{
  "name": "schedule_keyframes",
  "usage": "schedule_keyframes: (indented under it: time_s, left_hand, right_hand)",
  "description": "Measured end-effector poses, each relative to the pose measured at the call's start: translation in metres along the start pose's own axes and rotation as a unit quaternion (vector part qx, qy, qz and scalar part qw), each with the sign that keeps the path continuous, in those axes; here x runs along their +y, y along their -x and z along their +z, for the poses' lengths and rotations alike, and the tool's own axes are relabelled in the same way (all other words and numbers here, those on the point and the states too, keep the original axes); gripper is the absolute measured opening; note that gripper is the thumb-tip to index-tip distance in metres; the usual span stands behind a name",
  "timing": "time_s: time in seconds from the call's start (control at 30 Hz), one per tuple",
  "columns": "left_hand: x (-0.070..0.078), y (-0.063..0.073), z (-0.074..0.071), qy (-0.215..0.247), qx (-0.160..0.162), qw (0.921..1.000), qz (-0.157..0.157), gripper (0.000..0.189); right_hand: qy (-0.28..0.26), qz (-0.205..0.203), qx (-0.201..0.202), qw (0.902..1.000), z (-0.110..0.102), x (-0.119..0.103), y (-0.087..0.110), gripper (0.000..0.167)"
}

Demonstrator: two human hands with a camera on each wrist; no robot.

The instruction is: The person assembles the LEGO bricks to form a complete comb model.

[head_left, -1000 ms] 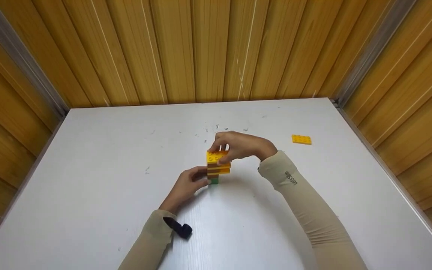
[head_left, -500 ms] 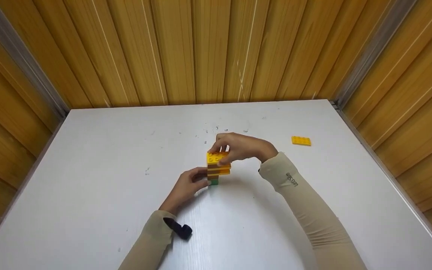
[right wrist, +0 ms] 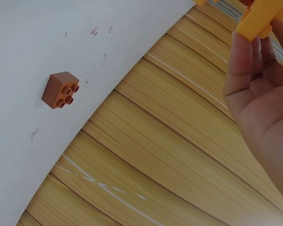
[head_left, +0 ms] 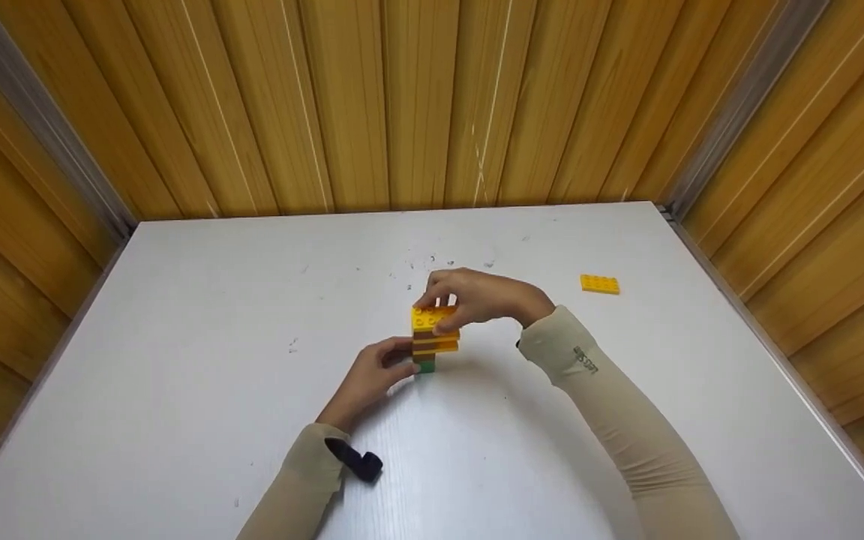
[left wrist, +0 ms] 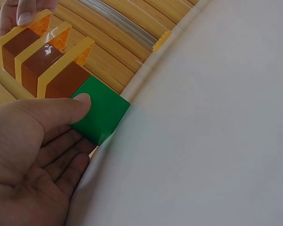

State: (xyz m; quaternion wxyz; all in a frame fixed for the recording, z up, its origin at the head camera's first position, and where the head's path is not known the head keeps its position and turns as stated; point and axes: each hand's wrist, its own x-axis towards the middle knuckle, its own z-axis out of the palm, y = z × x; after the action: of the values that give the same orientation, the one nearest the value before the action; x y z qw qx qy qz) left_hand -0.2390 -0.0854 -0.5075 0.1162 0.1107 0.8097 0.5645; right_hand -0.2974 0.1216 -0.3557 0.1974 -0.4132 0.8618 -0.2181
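A tower of building blocks stands on the white table, a green brick at its foot. Above the green come brown bricks alternating with yellow plates, whose ends overhang to the right. My left hand pinches the green brick, its thumb flat on one face and fingers behind. At the top, my right hand grips the uppermost yellow plate between thumb and fingers. That plate sits on the top brown brick. In the right wrist view, the fingers touch a yellow plate's edge; the rest is cut off.
A loose yellow plate lies studs up at the right rear of the table. The right wrist view shows a separate brown brick on the tabletop, not visible in the head view. Wood-patterned panels rise behind and at both sides.
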Motion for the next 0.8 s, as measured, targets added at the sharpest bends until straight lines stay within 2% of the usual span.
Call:
schedule_keyframes:
  time_s: [0.3,0.47,0.63,0.8]
  left_hand:
    - [0.0,0.002,0.001,-0.003,0.003,1.0,0.006,0.042]
    - [0.001,0.002,0.0,0.003,-0.001,1.0,0.002,0.043]
    - [0.0,0.001,0.0,0.011,-0.002,0.9999,-0.005,0.044]
    - [-0.001,0.0,0.0,0.006,0.002,0.9998,-0.016,0.044]
  right_hand:
    - [0.022,-0.011,-0.005,0.9997,-0.002,-0.003,0.002,0.042]
    - [0.013,-0.028,0.001,0.9995,-0.004,0.0,0.003,0.043]
    - [-0.012,-0.053,0.024,0.9982,-0.006,0.009,0.003,0.043]
    - [-0.043,-0.045,0.057,0.9964,-0.009,0.019,0.003,0.044]
